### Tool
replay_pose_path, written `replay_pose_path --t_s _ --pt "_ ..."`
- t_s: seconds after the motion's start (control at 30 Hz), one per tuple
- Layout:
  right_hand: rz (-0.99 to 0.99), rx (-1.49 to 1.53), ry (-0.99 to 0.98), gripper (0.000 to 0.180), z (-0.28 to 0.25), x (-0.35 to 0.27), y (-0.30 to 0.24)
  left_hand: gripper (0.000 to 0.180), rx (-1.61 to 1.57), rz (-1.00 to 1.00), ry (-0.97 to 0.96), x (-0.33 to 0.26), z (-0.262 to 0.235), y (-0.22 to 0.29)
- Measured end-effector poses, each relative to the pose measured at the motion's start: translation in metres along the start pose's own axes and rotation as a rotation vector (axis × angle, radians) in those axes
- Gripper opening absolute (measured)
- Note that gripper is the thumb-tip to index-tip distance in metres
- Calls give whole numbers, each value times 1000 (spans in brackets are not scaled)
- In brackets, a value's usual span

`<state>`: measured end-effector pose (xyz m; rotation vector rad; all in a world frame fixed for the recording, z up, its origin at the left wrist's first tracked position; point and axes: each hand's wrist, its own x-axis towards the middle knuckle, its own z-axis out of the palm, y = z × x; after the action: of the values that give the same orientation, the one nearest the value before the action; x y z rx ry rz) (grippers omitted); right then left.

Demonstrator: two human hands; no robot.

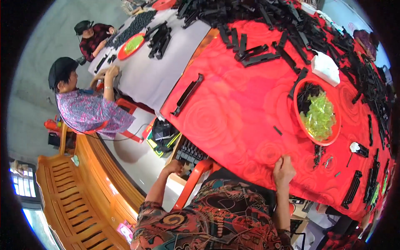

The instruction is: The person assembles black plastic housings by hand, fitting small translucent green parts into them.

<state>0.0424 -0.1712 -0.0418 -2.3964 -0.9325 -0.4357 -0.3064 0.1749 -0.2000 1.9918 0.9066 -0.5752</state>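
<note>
We see bright, even daylight and vivid colours, soft shadows, strong fisheye bending toward a black rim, slight blur at the edges.

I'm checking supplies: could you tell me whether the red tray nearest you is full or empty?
Partly full. The red tray holds a heap of yellow-green pieces and some black parts; bits of its red bottom show.

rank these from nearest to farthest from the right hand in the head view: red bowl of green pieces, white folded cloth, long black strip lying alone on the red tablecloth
1. red bowl, just beyond the right hand, to its right
2. long black strip, up and left
3. white folded cloth, past the bowl; close to the strip's distance
</note>
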Motion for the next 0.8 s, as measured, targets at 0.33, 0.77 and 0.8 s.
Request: replay_pose_path --t_s 0.33,0.77,0.8 --pt "3 124 4 12 -7 2 -2 27 -66 408 893 -48 -154 247" --pt "-23 136 66 12 -10 -2 4 37 341 522 749 3 -157 295" --pt "-11 164 53 12 -13 -2 3 39 341 632 565 -5 -153 303"
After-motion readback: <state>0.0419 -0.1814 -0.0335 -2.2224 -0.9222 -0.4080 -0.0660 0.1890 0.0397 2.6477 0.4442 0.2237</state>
